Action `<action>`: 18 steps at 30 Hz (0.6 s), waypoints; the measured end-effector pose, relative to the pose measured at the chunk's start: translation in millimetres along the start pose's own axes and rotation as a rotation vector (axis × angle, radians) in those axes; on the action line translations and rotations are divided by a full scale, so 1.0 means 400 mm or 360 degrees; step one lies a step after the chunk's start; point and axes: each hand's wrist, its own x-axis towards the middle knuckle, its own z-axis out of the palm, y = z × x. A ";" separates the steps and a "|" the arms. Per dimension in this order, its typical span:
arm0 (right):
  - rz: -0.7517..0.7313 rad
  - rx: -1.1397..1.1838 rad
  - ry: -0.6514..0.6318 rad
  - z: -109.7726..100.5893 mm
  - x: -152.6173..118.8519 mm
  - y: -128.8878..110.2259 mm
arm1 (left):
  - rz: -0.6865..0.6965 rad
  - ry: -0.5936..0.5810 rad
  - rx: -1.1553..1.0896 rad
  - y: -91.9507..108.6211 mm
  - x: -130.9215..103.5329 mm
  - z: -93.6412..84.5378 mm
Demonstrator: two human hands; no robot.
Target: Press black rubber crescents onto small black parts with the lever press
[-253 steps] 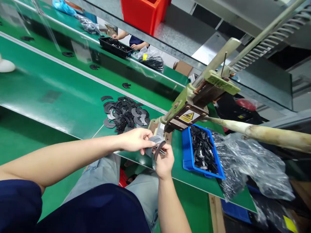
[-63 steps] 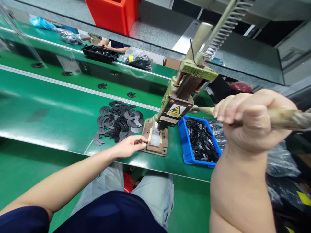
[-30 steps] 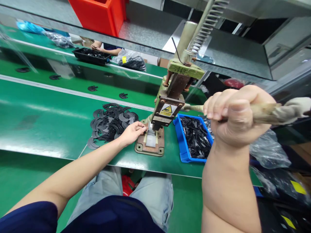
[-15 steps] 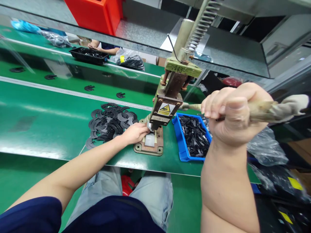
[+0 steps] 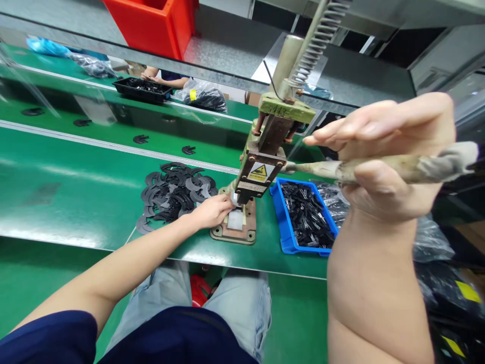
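Head view:
1. The hand press stands on the green counter, its base plate flat on the surface.
2. The person's left grip is at the left side of the press, fingertips by the foot of its ram; whether they pinch a piece, I cannot tell.
3. The right grip, right of the press, is spread: fingers raised clear above the lever, thumb at its near side.
4. Left of the press, near it, lies a heap of dark curved pieces.
5. Just right of the press sits a blue bin of slim black parts.
6. Beyond the press, another person's hands are over a black tray.
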 end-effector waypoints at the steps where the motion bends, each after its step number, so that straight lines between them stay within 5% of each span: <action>1: 0.0045 0.0008 -0.0084 -0.003 0.002 -0.006 | -0.0015 0.0004 -0.0004 -0.001 0.001 0.002; 4: 0.0205 -0.0007 -0.0245 -0.007 -0.008 -0.025 | -0.0061 0.0031 -0.0012 -0.003 0.004 0.009; 9: 0.0216 -0.0099 -0.0102 0.017 -0.075 -0.054 | -0.0307 0.0064 -0.0098 0.003 0.009 0.011; 18: -0.0018 -0.0738 0.0026 0.085 -0.391 -0.023 | -0.0450 0.0093 -0.0303 0.013 0.021 -0.001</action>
